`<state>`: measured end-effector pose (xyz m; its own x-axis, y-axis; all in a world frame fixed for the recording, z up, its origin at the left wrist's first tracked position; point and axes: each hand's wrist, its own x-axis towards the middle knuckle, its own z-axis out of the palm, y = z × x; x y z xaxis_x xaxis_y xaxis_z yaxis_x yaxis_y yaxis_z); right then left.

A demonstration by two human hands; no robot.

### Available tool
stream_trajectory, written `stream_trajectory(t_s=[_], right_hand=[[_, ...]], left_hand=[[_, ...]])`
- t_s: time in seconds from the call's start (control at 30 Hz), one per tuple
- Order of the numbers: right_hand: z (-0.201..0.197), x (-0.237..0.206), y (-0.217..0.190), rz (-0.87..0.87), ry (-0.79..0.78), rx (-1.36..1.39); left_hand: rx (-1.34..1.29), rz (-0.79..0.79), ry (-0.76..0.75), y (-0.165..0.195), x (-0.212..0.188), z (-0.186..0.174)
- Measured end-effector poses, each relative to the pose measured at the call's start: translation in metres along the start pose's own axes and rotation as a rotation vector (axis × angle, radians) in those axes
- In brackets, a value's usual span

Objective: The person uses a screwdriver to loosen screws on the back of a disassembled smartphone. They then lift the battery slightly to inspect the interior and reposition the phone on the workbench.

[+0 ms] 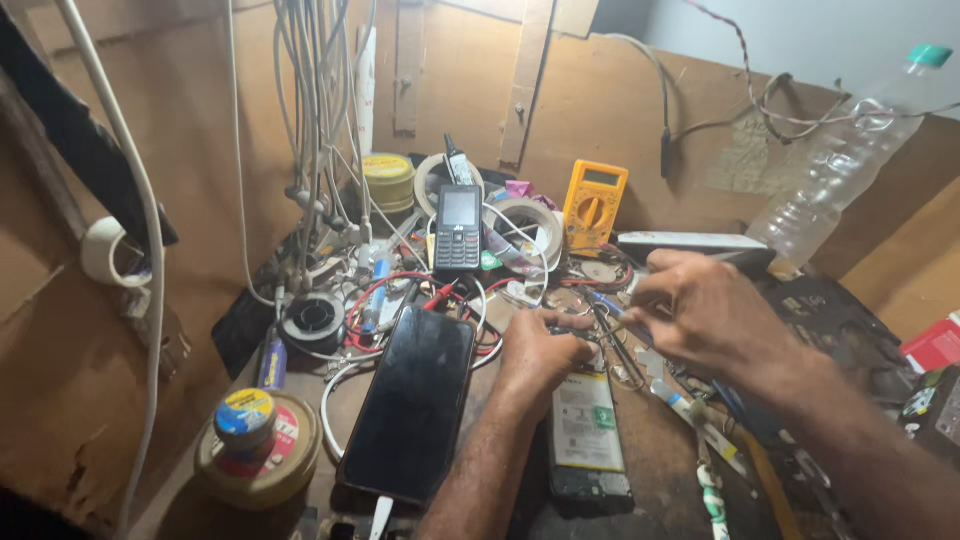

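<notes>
Left hand (pixel 540 352) pressing on opened black phone with white battery (pixel 585 430); right hand (pixel 705 310) pinching thin blue-handled tool (pixel 612 305).

Only one view here: my head camera, looking steeply down and forward over a cluttered workbench (pixel 660 460), close in. Both forearms enter from the lower edge and lower right of frame. The brown back wall (pixel 620 110) fills the top. No second view to overlap.
</notes>
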<state>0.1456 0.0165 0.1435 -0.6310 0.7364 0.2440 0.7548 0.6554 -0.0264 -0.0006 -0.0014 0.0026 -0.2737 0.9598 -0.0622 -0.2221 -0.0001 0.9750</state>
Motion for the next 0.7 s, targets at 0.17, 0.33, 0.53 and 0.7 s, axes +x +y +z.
stream_trajectory(t_s=[0.17,0.33,0.53,0.7], right_hand=[[0.0,0.004,0.007,0.087,-0.045,-0.03],[0.001,0.005,0.018,-0.203,0.027,0.003],[0.004,0.004,0.008,0.036,0.003,-0.041],[-0.004,0.007,0.008,-0.11,-0.01,0.066]], left_hand=[[-0.064,0.038,-0.023,-0.005,0.004,0.001],[-0.063,0.014,-0.016,-0.001,0.002,0.001],[-0.034,0.006,0.013,0.006,-0.003,0.0],[-0.03,-0.012,0.011,0.005,-0.003,0.0]])
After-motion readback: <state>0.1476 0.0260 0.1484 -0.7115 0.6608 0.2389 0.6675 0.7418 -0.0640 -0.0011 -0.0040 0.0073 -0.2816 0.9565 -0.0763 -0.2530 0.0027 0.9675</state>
